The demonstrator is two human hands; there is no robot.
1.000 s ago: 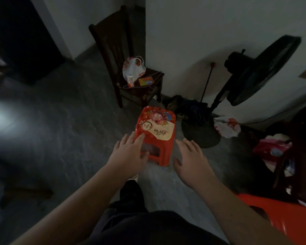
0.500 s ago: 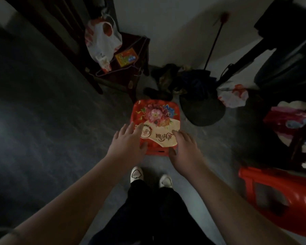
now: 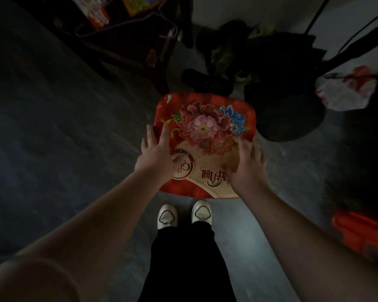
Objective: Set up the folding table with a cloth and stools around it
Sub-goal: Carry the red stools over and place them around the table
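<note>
I stand over the red stool (image 3: 205,127), which sits on the grey floor (image 3: 52,149) just ahead of my white shoes (image 3: 184,214), its flowered seat facing up at me. Both my arms reach straight down and forward, forearms bare. My left hand (image 3: 156,155) lies on the seat's left side, fingers fairly straight and pointing away from me, the outer ones hanging over the left edge and the thumb stretched across the printed round emblem. My right hand (image 3: 246,164) covers the seat's right side, fingers spread toward the right edge, palm down on the cream part of the print. Neither hand curls round the stool that I can see. A second red stool (image 3: 362,232) stands at the floor's right edge, near my right forearm.
</note>
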